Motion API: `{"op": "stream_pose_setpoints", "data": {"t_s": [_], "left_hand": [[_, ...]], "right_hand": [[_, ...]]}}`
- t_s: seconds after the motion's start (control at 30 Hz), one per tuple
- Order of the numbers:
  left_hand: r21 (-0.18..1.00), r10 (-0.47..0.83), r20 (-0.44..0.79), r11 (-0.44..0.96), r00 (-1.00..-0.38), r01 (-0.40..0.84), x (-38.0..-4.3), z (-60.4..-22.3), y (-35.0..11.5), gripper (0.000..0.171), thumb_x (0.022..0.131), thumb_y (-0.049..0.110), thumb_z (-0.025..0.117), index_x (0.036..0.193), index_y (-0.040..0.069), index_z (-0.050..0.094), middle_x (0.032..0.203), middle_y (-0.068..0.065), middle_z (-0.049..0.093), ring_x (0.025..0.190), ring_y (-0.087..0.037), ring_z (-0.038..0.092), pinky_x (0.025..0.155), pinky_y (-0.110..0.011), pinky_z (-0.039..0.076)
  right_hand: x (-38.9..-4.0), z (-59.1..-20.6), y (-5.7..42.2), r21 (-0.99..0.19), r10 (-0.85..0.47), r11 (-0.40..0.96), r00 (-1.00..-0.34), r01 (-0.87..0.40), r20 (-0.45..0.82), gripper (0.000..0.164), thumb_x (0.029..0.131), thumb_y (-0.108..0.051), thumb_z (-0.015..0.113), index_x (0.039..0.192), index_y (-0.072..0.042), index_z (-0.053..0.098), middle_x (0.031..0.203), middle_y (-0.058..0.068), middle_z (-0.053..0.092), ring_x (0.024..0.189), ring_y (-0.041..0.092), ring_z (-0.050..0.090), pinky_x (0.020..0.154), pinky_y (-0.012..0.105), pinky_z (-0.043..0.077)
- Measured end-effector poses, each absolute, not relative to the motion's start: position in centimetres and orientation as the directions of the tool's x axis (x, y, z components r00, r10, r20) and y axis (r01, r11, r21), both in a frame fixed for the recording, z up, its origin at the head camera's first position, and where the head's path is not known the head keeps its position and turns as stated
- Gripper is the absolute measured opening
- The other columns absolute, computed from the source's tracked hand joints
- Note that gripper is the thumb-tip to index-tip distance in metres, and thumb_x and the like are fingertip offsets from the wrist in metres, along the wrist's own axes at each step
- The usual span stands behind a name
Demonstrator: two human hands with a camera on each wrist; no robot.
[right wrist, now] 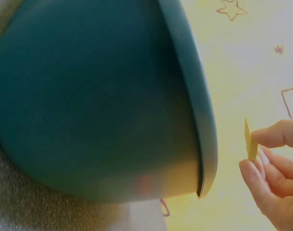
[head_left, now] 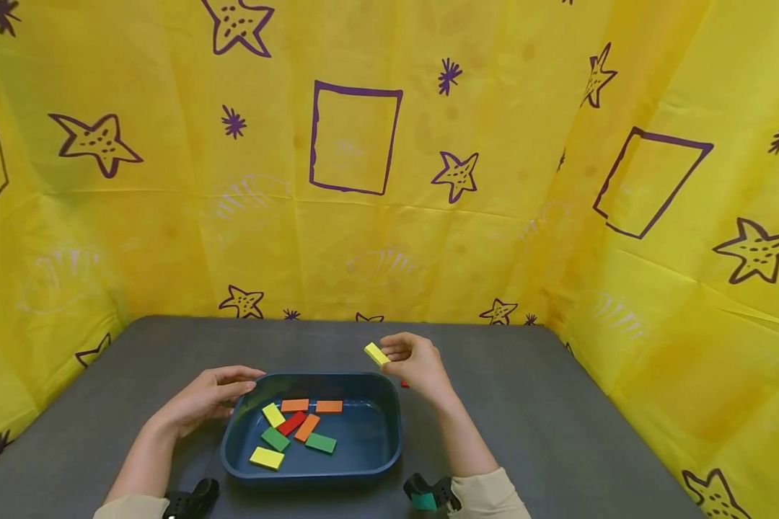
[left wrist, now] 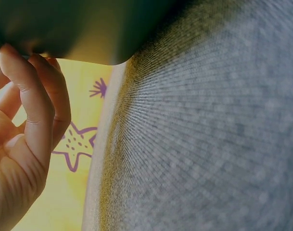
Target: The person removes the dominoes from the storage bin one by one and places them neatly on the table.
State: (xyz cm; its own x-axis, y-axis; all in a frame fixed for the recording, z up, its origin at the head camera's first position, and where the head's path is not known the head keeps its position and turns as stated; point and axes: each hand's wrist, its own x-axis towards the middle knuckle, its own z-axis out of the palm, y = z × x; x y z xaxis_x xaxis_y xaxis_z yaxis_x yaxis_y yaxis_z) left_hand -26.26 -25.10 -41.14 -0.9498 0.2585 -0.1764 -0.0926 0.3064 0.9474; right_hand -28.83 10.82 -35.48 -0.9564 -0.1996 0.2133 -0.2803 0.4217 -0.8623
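My right hand [head_left: 418, 367] pinches a yellow domino-shaped block [head_left: 376, 354] between thumb and fingertips, raised over the far right corner of a dark blue tub [head_left: 311, 476]. In the right wrist view the block [right wrist: 250, 140] shows almost edge-on, apart from the tub's rim [right wrist: 204, 110]. At the far left corner of the tub, my left hand [head_left: 204, 396] rests its relaxed fingers against the rim; in the left wrist view the fingertips meet the tub's edge [left wrist: 93, 38]. Inside the tub lie several flat blocks: yellow [head_left: 267, 458], green [head_left: 321, 443], orange [head_left: 329, 406] and red [head_left: 292, 423].
A small red piece [head_left: 405, 384] shows on the dark grey table [head_left: 526, 404] beside the right wrist, partly hidden by it. Yellow cloth [head_left: 376, 252] with purple star drawings encloses the table's back and sides. Both wrists wear black straps [head_left: 431, 492].
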Motion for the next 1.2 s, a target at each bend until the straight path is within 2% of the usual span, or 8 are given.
{"op": "stream_pose_setpoints", "data": {"t_s": [0.27, 0.67, 0.93, 1.2], "left_hand": [[0.945, 0.26, -0.178, 0.314, -0.949, -0.091, -26.3, -41.1, -25.1, 0.054, 0.091, 0.038, 0.057, 0.133, 0.005, 0.048, 0.114, -0.004, 0.064, 0.093, -0.018, 0.064, 0.077, -0.033, 0.055], [0.944, 0.258, -0.178, 0.317, -0.95, -0.091, -26.2, -41.2, -25.0, 0.054, 0.091, 0.038, 0.057, 0.133, 0.006, 0.048, 0.112, -0.002, 0.064, 0.093, -0.017, 0.063, 0.077, -0.032, 0.055], [0.946, 0.259, -0.18, 0.309, -0.949, -0.096, -26.2, -41.1, -25.1, 0.054, 0.091, 0.038, 0.057, 0.133, 0.005, 0.048, 0.111, -0.001, 0.064, 0.092, -0.016, 0.064, 0.077, -0.032, 0.055], [0.945, 0.252, -0.184, 0.312, -0.95, -0.1, -26.3, -41.1, -25.0, 0.054, 0.09, 0.038, 0.057, 0.133, 0.005, 0.048, 0.113, -0.003, 0.064, 0.093, -0.016, 0.064, 0.078, -0.033, 0.055]], "right_hand": [[-30.0, -36.3, 11.8, -0.877, -0.07, 0.412, -0.968, -0.248, 0.241, 0.037, 0.069, 0.001, 0.076, 0.105, -0.004, 0.068, 0.098, 0.013, 0.071, 0.082, 0.018, 0.067, 0.076, 0.028, 0.056], [-31.8, -38.0, 13.8, -0.904, 0.072, 0.398, -0.978, -0.153, 0.197, 0.037, 0.068, 0.001, 0.076, 0.104, -0.002, 0.068, 0.098, 0.016, 0.071, 0.083, 0.019, 0.069, 0.076, 0.03, 0.056], [-32.4, -39.5, 14.8, -0.883, 0.144, 0.46, -0.975, -0.088, 0.172, 0.034, 0.067, -0.001, 0.075, 0.101, -0.002, 0.07, 0.094, 0.014, 0.073, 0.083, 0.02, 0.069, 0.074, 0.031, 0.056], [-32.6, -40.8, 15.4, -0.852, 0.186, 0.523, -0.974, -0.012, 0.128, 0.039, 0.062, 0.001, 0.074, 0.1, -0.001, 0.07, 0.092, 0.013, 0.073, 0.08, 0.02, 0.069, 0.074, 0.032, 0.054]]}}
